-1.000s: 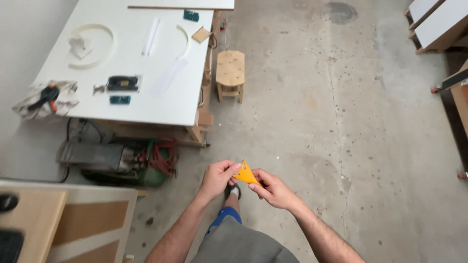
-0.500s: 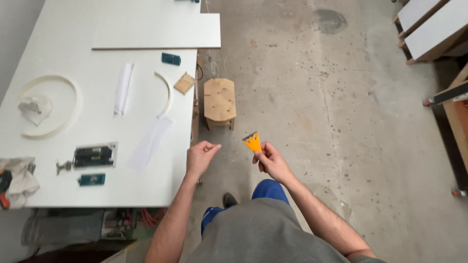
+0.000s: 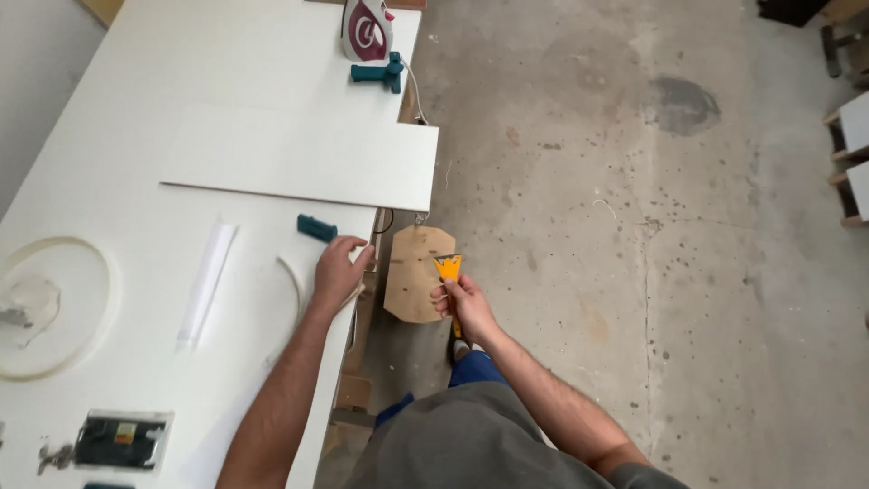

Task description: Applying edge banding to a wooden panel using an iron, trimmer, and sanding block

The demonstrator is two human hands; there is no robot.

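Fingers of the right hand pinch the yellow scraper; left hand lies loosely spread on the white table.

A bright yellow-orange scraper with a darker edge is gripped in the right hand. The left hand is laid on the plain white worktable, near a small dark teal block. A white panel with a thin brown edge is seen lying across the table. On the far side, an iron in white and deep magenta is found, with a teal handled tool beside it. A pale cream coil of edge banding is seen at the left. A light tan wooden stool is seen on the grey concrete floor, which is mottled with dark spots and one dark round stain. Grey clothing and blue trousers are worn.
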